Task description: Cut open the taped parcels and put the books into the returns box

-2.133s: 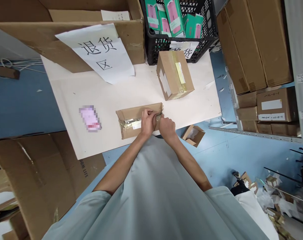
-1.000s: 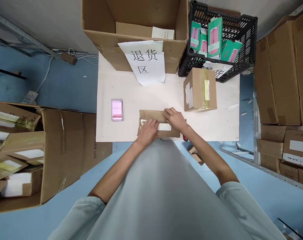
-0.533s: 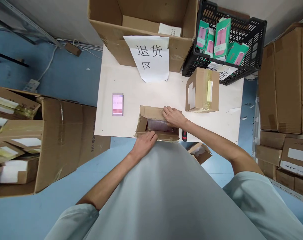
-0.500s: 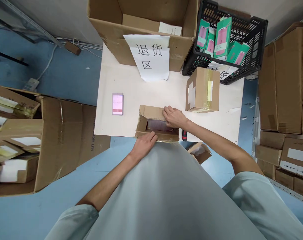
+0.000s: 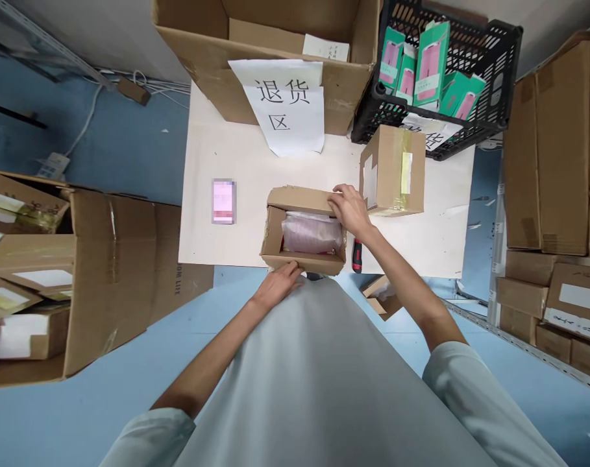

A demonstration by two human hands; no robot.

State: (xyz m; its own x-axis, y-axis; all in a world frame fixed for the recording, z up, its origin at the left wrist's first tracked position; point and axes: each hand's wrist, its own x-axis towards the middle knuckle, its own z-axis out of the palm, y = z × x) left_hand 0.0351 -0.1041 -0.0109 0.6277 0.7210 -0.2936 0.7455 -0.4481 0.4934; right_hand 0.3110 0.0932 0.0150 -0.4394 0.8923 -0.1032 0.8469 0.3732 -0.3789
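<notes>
A small cardboard box (image 5: 302, 264) stands with its top open at the front edge of the white table. Inside it lies a bundle in clear, pinkish bubble wrap (image 5: 312, 233). My left hand (image 5: 279, 285) has its fingers curled over the front flap. At the back right corner, my right hand (image 5: 352, 211) grips the rear flap, thumb side toward the opening. A red and black tool handle (image 5: 357, 255) lies just right of the box; the rest of it cannot be made out.
A taped carton (image 5: 396, 170) stands behind my right hand. Farther back are a large open carton (image 5: 207, 65) with a paper sign (image 5: 285, 107) and a black crate (image 5: 370, 120) of green boxes. A blurred pink-white rectangle (image 5: 224, 201) lies left. A big carton of parcels (image 5: 114, 259) is on the left.
The box's flaps have spread wider and the wrapped bundle shows more fully. My right hand has moved slightly right and back with the rear flap. My left hand stays at the front.
</notes>
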